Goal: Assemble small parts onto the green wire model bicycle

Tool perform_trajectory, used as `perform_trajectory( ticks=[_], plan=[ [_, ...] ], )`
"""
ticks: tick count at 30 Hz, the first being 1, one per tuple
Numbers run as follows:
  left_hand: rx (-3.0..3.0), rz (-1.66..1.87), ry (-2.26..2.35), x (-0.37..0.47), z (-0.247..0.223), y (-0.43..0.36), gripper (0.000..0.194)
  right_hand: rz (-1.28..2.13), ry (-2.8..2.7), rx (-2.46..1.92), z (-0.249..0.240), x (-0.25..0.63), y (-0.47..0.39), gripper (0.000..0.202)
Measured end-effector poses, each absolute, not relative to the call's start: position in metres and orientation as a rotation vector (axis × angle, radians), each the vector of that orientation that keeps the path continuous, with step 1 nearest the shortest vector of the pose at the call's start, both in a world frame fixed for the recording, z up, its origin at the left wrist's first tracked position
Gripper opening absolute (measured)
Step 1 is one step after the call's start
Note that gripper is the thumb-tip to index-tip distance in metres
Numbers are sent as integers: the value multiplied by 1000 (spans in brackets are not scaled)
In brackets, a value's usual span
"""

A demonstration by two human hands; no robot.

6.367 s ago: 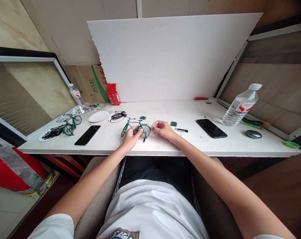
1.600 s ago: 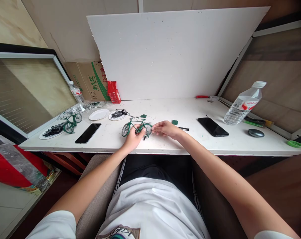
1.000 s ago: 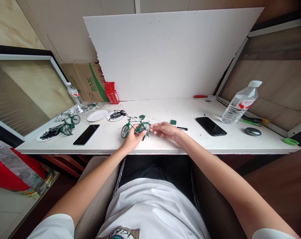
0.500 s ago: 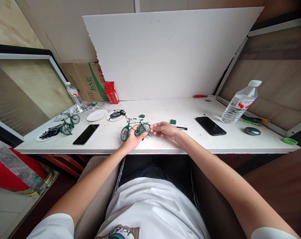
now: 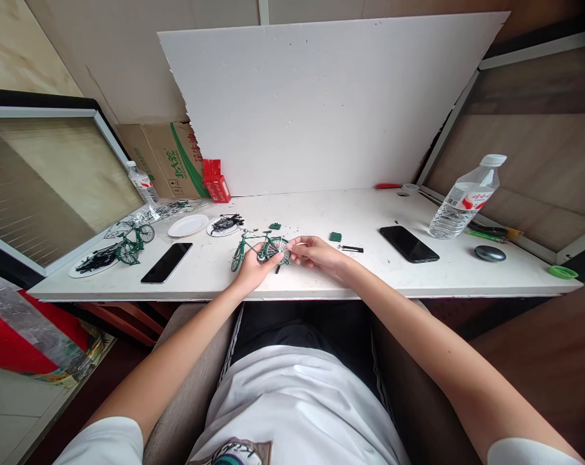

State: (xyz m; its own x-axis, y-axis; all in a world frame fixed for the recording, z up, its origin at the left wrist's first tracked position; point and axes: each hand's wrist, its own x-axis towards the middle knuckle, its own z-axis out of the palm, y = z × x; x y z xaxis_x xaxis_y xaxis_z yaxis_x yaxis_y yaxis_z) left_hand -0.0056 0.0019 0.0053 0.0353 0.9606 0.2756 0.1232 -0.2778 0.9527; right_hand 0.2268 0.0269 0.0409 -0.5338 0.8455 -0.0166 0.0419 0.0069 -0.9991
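Note:
A small green model bicycle (image 5: 273,245) is held just above the front part of the white table. My left hand (image 5: 254,268) is closed around the middle of its frame, thumb lying by the rear wheel. With fingers pinched at the back edge of that wheel, my right hand (image 5: 316,252) covers whatever small part may be between its fingertips. Below the bicycle lies a tiny dark piece (image 5: 277,270). Green small parts (image 5: 336,237) and a black strip-like piece (image 5: 351,248) rest beyond my right hand.
Left on the table (image 5: 215,281) are another green model bicycle (image 5: 133,242), a phone (image 5: 166,263), a white plate (image 5: 188,225) and plates of black parts (image 5: 226,224). Rightward are a second phone (image 5: 409,244), a water bottle (image 5: 467,200) and a round grey object (image 5: 490,253). A white board (image 5: 336,110) stands behind.
The model bicycle has turned slightly in my left hand, its front wheel now seen narrower. My right hand stays at the rear wheel, its fingers shifted a little left.

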Motion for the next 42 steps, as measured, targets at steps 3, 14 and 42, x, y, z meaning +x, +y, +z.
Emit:
perform_trajectory(
  ticks=[3,14,42],
  plan=[
    [1498,1337,1126,-7,3,4,55,1565,-1707,-894,46,225,21,48],
    [1516,1293,1038,-8,6,2,55,1628,-1685,-842,45,224,22,53],
    [1429,1329,1075,-4,5,0,49,515,-2022,-1322,38,275,68,27]
  ],
)
